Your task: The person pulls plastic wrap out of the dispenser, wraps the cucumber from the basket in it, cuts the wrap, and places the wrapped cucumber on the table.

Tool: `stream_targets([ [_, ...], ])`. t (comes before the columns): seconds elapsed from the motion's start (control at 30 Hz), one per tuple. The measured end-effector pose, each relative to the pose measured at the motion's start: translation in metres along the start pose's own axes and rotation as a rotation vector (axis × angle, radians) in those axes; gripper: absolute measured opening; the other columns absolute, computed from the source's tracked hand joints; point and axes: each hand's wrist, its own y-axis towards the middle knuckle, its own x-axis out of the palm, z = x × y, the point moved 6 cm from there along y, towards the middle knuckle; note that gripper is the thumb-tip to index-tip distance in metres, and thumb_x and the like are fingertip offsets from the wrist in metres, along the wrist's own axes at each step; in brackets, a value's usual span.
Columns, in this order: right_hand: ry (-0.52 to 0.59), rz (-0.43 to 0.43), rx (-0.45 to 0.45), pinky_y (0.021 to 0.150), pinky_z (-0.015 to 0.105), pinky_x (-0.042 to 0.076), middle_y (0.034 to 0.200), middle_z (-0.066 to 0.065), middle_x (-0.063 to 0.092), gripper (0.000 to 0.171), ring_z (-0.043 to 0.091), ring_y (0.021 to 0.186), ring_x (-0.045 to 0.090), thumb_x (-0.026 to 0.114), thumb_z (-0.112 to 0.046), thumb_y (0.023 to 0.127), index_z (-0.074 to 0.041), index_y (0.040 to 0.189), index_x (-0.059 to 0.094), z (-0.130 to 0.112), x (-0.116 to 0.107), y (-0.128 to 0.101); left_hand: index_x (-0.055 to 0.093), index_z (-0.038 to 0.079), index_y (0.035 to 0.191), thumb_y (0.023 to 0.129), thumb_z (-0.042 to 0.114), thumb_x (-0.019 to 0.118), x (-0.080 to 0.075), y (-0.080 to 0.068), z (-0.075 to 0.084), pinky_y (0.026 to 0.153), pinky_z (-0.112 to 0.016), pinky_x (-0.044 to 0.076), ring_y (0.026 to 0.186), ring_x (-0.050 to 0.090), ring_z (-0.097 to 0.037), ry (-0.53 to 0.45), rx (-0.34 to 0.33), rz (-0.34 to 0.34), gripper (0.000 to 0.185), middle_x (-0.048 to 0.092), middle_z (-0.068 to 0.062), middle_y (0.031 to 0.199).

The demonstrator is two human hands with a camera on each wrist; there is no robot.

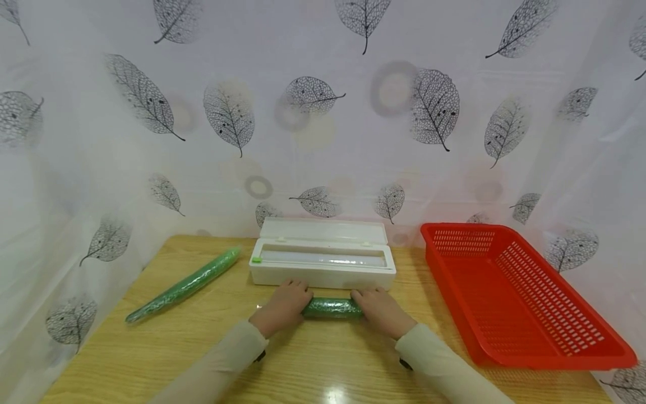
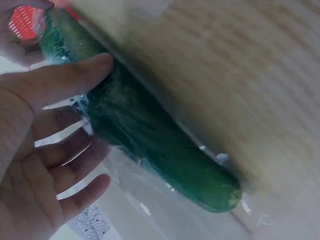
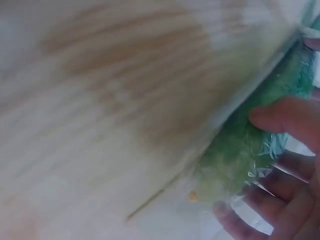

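Observation:
A green cucumber (image 1: 332,307) with clear plastic film around it lies crosswise on the wooden table, in front of a white cling film box (image 1: 323,276). My left hand (image 1: 285,306) holds its left part; in the left wrist view the thumb lies on the cucumber (image 2: 150,135) and the fingers go round the other side. Toward the other end, my right hand (image 1: 383,311) grips it, and the right wrist view shows crinkled film at the cucumber's tip (image 3: 225,165). Loose film spreads beside the cucumber in the left wrist view.
The box's lid (image 1: 323,230) is raised, with a film roll (image 1: 323,258) inside. At the left lies a second wrapped cucumber (image 1: 187,286), slanted. A red plastic basket (image 1: 466,314) stands at the right. Behind the table (image 1: 323,370) hangs a leaf-patterned curtain (image 1: 313,151).

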Motion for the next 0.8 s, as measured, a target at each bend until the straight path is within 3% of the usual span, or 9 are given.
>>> stream_targets([
  [0.2, 0.183, -0.11, 0.018, 0.06, 0.03, 0.048, 0.077, -0.002, 0.064, 0.03, 0.013, 0.067, 0.058, 0.079, -0.009, 0.068, -0.012, 0.088, 0.057, 0.001, -0.004, -0.004, 0.065, 0.012, 0.104, 0.071, 0.024, 0.081, -0.005, -0.005, 0.002, 0.088, -0.037, 0.047, 0.09, 0.062, -0.015, -0.111, 0.048, -0.067, 0.038, 0.068, 0.001, 0.096],
  [0.33, 0.223, -0.174, 0.024, 0.061, 0.029, 0.049, 0.08, -0.002, 0.064, 0.032, 0.013, 0.068, 0.058, 0.08, -0.014, 0.067, -0.011, 0.092, 0.061, 0.0, -0.003, -0.008, 0.06, 0.013, 0.108, 0.073, 0.023, 0.079, -0.002, -0.008, 0.002, 0.092, -0.039, 0.047, 0.088, 0.063, -0.014, -0.163, 0.051, -0.098, 0.041, 0.069, 0.001, 0.094],
  [0.47, 0.233, -0.192, 0.042, 0.063, 0.03, 0.049, 0.086, 0.0, 0.059, 0.036, 0.014, 0.072, 0.056, 0.081, -0.015, 0.067, -0.01, 0.098, 0.063, 0.001, -0.001, -0.01, 0.056, 0.015, 0.102, 0.075, 0.023, 0.077, 0.001, -0.009, 0.002, 0.09, -0.038, 0.048, 0.081, 0.061, -0.012, -0.185, 0.043, -0.1, 0.034, 0.066, 0.003, 0.086],
  [0.63, 0.212, -0.193, 0.05, 0.064, 0.029, 0.049, 0.089, 0.0, 0.054, 0.042, 0.012, 0.074, 0.053, 0.084, -0.013, 0.065, -0.01, 0.101, 0.063, 0.002, 0.001, -0.01, 0.057, 0.012, 0.099, 0.076, 0.017, 0.071, 0.003, -0.009, 0.003, 0.09, -0.039, 0.049, 0.08, 0.062, -0.014, -0.174, 0.04, -0.082, 0.027, 0.066, 0.001, 0.084],
  [0.8, 0.199, -0.195, 0.042, 0.065, 0.028, 0.049, 0.089, -0.001, 0.053, 0.042, 0.011, 0.074, 0.052, 0.084, -0.013, 0.065, -0.01, 0.101, 0.063, 0.004, 0.005, -0.008, 0.059, 0.01, 0.106, 0.078, 0.027, 0.073, 0.006, -0.008, 0.005, 0.097, -0.04, 0.046, 0.096, 0.063, -0.019, -0.091, 0.038, -0.086, 0.036, 0.067, -0.002, 0.099],
])
